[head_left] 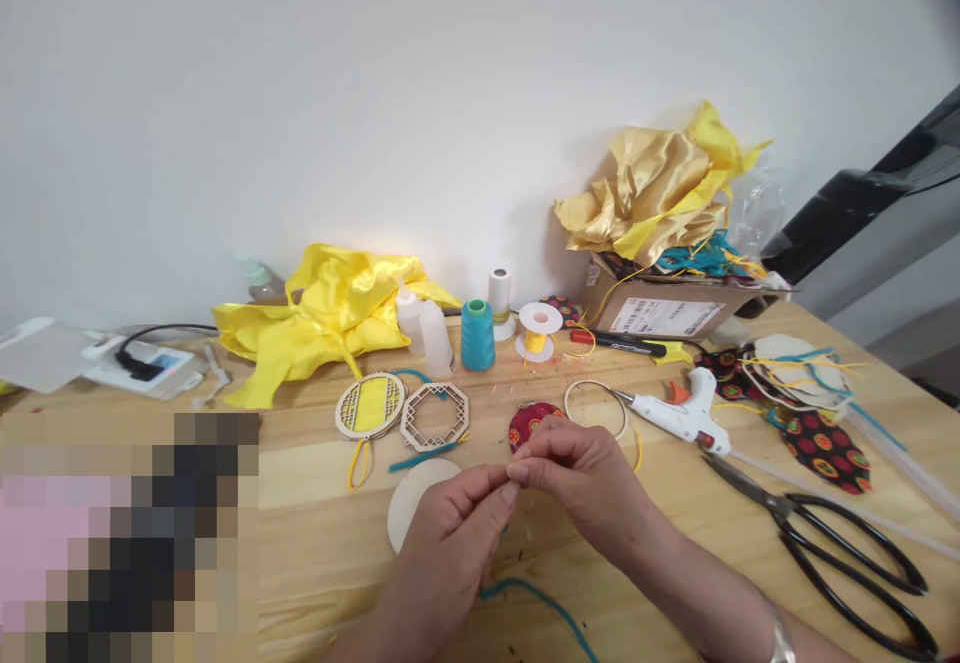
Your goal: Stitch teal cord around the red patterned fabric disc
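Note:
My left hand and my right hand meet over the middle of the table, each closed in a pinch with fingertips touching. A teal cord runs from under my left hand toward the front edge, and a bit of teal shows by its palm. What sits between the fingertips is too small to make out. Partly behind my left hand lies a pale round disc. Just beyond my right hand is a red patterned fabric piece. An octagonal lattice frame and a round yellow-backed frame lie farther left.
To the right are black-handled scissors, a white glue gun and a thin hoop. A teal thread cone, a ribbon spool and yellow satin stand along the wall. A cardboard box overflows with cloth.

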Action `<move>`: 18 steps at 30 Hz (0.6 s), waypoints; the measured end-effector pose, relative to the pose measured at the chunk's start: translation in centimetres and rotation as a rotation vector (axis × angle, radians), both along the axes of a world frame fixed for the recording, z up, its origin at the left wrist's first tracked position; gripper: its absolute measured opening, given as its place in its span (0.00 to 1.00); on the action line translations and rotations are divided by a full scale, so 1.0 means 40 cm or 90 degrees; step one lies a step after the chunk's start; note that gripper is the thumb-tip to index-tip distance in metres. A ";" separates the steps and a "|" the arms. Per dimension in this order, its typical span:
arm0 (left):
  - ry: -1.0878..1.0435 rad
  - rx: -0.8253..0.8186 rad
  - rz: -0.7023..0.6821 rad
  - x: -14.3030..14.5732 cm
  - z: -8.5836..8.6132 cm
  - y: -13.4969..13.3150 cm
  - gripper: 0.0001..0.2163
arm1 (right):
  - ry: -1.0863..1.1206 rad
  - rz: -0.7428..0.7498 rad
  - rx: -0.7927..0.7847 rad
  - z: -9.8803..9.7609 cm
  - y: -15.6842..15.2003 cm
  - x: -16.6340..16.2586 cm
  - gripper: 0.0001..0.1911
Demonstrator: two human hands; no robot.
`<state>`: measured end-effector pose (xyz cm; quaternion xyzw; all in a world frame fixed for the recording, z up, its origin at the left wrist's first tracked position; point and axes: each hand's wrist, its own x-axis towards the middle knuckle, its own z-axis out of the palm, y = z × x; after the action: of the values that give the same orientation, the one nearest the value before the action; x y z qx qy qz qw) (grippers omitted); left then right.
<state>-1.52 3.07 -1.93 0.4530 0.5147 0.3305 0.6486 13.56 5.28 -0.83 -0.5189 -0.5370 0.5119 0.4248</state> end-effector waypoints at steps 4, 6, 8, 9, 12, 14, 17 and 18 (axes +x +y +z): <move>0.071 0.042 -0.017 -0.003 0.003 0.000 0.15 | 0.026 0.010 -0.035 -0.002 -0.003 -0.001 0.06; 0.080 0.048 -0.012 -0.003 0.005 0.001 0.15 | 0.040 0.026 -0.044 -0.002 -0.002 -0.007 0.08; 0.075 0.046 0.000 -0.003 0.005 0.001 0.15 | 0.026 0.032 -0.046 0.007 0.001 -0.008 0.09; 0.068 0.044 0.009 -0.003 0.005 0.001 0.15 | 0.003 0.026 -0.039 0.014 0.001 -0.003 0.09; 0.030 0.022 0.049 -0.001 -0.001 0.001 0.16 | -0.183 -0.031 0.033 0.038 -0.017 0.065 0.13; -0.007 0.002 0.083 0.000 -0.007 0.001 0.16 | -0.409 -0.067 0.088 0.036 -0.055 0.164 0.15; -0.045 -0.014 0.124 0.001 -0.014 0.002 0.16 | -0.769 -0.116 0.028 -0.023 -0.146 0.361 0.15; -0.050 -0.015 0.133 0.001 -0.015 0.003 0.16 | -0.833 -0.107 0.019 -0.055 -0.179 0.426 0.15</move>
<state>-1.49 3.19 -2.51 0.3759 0.5374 0.4079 0.6352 30.60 -1.90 -3.04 -0.7572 -0.6490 0.0481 0.0566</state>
